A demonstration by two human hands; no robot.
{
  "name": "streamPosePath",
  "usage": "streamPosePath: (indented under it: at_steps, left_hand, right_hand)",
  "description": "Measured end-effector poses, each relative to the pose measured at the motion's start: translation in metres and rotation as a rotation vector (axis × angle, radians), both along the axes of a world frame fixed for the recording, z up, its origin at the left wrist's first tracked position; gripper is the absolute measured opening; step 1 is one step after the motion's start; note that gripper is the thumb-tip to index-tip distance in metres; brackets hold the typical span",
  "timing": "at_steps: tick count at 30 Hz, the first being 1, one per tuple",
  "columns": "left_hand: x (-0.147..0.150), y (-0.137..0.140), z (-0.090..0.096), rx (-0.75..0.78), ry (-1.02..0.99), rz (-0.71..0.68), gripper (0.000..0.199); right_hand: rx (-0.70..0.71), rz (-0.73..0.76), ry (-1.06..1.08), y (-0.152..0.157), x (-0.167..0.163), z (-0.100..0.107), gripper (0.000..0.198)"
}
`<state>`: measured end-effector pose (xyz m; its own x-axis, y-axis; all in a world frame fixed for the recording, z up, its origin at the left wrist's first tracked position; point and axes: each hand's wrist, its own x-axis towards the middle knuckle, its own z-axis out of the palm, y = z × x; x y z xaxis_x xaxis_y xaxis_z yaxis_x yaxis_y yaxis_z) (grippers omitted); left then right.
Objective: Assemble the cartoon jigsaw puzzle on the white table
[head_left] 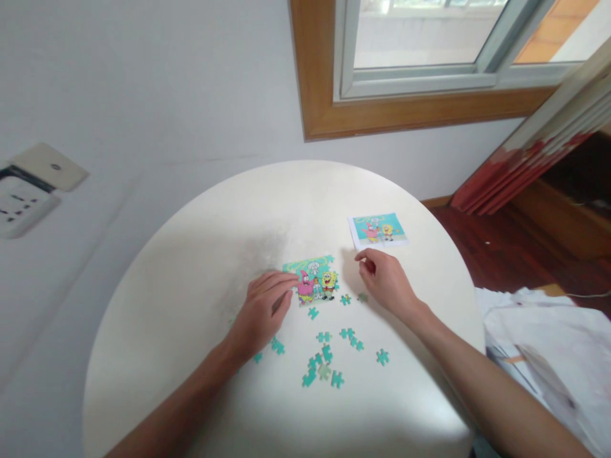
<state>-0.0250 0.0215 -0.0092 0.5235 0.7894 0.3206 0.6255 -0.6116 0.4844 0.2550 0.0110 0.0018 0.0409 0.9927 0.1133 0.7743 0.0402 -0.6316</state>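
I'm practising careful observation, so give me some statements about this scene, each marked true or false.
1. The left hand is at the left side of the puzzle. True.
2. The card lies to the left of the puzzle. False: it lies to the right, farther back.
3. Most loose pieces lie on the near side of the puzzle. True.
4. The table is square. False: its edge is rounded.
5. The right hand is to the right of the puzzle. True.
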Motion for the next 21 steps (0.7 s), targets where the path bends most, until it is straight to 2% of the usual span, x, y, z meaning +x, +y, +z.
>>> streamPosePath:
  at_steps: [11, 21]
  left_hand:
    - [0.001, -0.001, 0.005, 0.001, -0.007, 0.009, 0.025]
    - [0.0, -0.001, 0.003, 0.014, 0.0, 0.012, 0.024]
  right_hand:
    - [0.003, 0.009, 0.019, -0.001, -0.001, 0.003, 0.023]
    - [-0.018, 0.112, 0.003, -0.005, -0.01, 0.001, 0.023]
